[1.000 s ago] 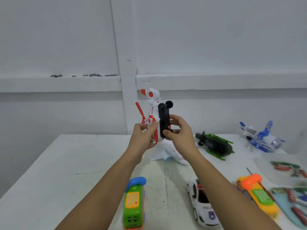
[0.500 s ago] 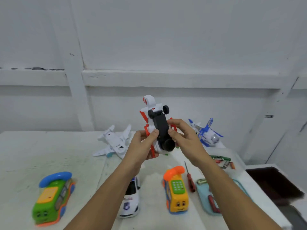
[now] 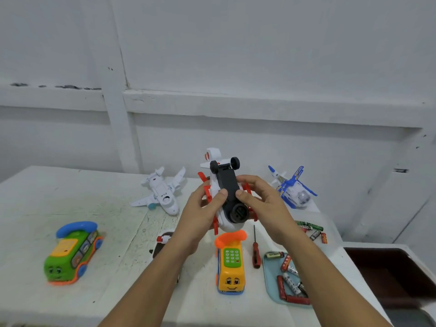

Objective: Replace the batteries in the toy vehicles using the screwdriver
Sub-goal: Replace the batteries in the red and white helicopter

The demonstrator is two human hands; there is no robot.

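Note:
A white and red toy helicopter (image 3: 226, 185) is held belly-up above the table, its black underside and wheels facing me. My left hand (image 3: 200, 215) grips its left side, thumb on the black base. My right hand (image 3: 262, 204) grips the right side, thumb pressing the same base. A red-handled screwdriver (image 3: 256, 251) lies on the table below my right wrist. Several batteries fill a light blue tray (image 3: 271, 291), and more loose batteries (image 3: 311, 228) lie behind it.
On the white table (image 3: 70, 303) stand a green phone bus (image 3: 72, 252), an orange phone bus (image 3: 230, 267), a white plane (image 3: 162, 194), a blue and white plane (image 3: 292, 187) and a white car (image 3: 162, 241) partly hidden by my left arm. A dark bin (image 3: 389, 274) sits at right.
The helicopter has tipped lower and flatter in both hands, its round black front end turned toward me. My view has shifted slightly left and down.

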